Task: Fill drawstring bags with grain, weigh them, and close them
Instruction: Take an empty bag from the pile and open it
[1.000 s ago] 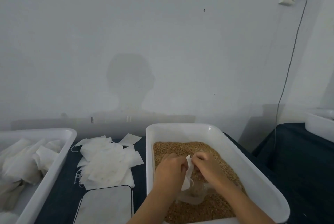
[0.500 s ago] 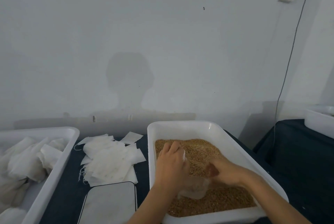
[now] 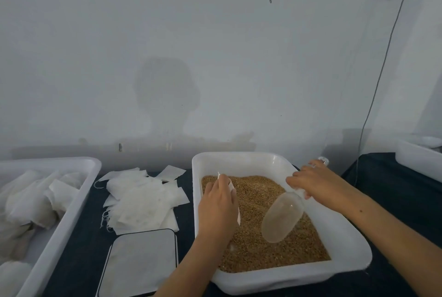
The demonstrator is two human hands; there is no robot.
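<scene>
A white tub (image 3: 344, 256) in front of me holds brown grain (image 3: 258, 203). My left hand (image 3: 217, 208) hovers over the grain's left side and grips a small white drawstring bag (image 3: 230, 186), mostly hidden behind the fingers. My right hand (image 3: 313, 181) is over the tub's right rim and holds the handle of a clear plastic scoop (image 3: 282, 217). The scoop's mouth points down toward me, just above the grain.
A loose pile of flat empty bags (image 3: 141, 201) lies left of the tub on the dark cloth. A flat scale (image 3: 141, 260) sits below the pile. A white tub of filled bags (image 3: 31, 203) stands at far left. Another white tub (image 3: 418, 160) is at far right.
My right hand left the bag, took the scoop's handle and drew back to the right rim, lifting the scoop off the grain. The left hand kept the bag and shifted slightly left.
</scene>
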